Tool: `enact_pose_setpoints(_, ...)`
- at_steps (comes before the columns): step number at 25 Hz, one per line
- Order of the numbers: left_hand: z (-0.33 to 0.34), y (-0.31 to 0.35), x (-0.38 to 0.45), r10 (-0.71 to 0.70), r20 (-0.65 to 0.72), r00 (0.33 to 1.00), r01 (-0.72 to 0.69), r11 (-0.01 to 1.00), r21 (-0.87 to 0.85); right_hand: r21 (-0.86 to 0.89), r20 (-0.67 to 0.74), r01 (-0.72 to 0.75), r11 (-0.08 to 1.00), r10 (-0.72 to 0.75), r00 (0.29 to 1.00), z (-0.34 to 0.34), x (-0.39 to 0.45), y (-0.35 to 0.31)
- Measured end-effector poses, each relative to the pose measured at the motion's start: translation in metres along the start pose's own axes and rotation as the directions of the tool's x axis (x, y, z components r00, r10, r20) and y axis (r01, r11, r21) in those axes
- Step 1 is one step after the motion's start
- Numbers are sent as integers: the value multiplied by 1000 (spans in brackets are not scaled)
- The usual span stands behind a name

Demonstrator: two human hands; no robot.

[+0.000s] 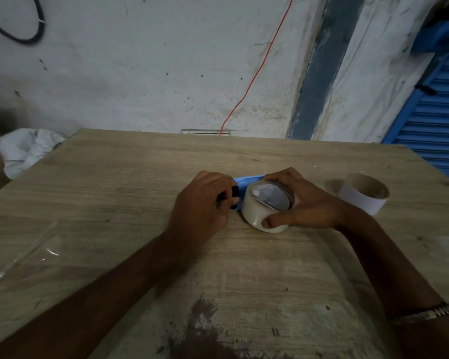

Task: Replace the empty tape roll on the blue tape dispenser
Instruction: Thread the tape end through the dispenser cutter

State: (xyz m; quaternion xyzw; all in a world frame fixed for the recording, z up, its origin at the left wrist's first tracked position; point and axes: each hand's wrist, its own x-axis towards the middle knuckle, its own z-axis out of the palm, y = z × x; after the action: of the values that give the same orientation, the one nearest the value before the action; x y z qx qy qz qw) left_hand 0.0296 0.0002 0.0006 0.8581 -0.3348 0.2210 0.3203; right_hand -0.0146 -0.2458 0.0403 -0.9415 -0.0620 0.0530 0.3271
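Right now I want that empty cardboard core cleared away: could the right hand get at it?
Probably yes. The empty core stands apart on bare table just beyond the right hand, nothing between. But that hand grips the tape roll, so it must let go first.

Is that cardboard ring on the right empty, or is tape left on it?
Empty: the cardboard ring shows bare brown core, only a white label outside.

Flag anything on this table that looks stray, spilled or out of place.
A dark brown stain smears the near edge of the table. A crumpled clear plastic wrapper lies loose at the left. The empty cardboard core sits set aside at the right, as expected.
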Motion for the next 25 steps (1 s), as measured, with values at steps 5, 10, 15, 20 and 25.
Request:
enact_pose_setpoints(5,-6,-8,2,-1,41,999,4,997,-81,-9,-5,20,1000,-20,1000,-6,-5,0)
enact_pose_setpoints(10,-8,-8,0,48,72,996,-45,998,-43,2,33,5,1000,-5,999,-10,-3,0)
enact_pose_setpoints(15,-3,5,2,169,-7,986,-161,951,265,37,32,-8,999,7,999,-8,-3,3)
enact_pose_setpoints(20,-9,2,13,303,148,941,-337,860,383,48,45,-12,999,10,999,-8,-3,2)
enact_pose_setpoints(25,-15,10,30,189,163,968,-238,898,371,34,58,-20,999,18,998,-8,-3,-1)
